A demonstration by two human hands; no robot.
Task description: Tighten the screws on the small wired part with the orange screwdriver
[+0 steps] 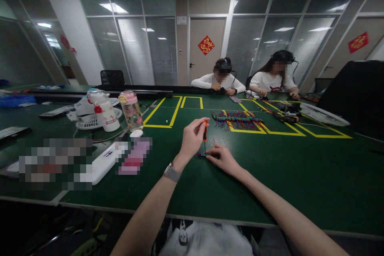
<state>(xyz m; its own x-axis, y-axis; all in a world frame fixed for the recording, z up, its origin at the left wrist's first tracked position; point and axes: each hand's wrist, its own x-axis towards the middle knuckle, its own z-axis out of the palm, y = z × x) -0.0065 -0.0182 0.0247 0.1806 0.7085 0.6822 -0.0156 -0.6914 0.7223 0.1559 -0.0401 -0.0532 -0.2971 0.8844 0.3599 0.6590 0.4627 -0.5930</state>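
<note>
My left hand [193, 137] is closed around the orange-and-black handle of a screwdriver [205, 133], held upright with its thin shaft pointing down. At the shaft's lower end, a small green terminal piece with coloured wires [201, 154] lies on the table. The fingers of my right hand [222, 159] pinch this piece from the right, close to the screwdriver's tip. Its exact shape is partly covered by the fingertips. Farther forward lies a long row of similar green pieces with red and blue wires [238, 120].
On the left of the green table [270, 184] stand a white bottle [108, 114] and a pink-lidded bottle [132, 110]. A white power bank-like box [106, 164] and a pink phone-shaped item [135, 156] lie nearer. Two people [223, 78] sit across, working with their hands.
</note>
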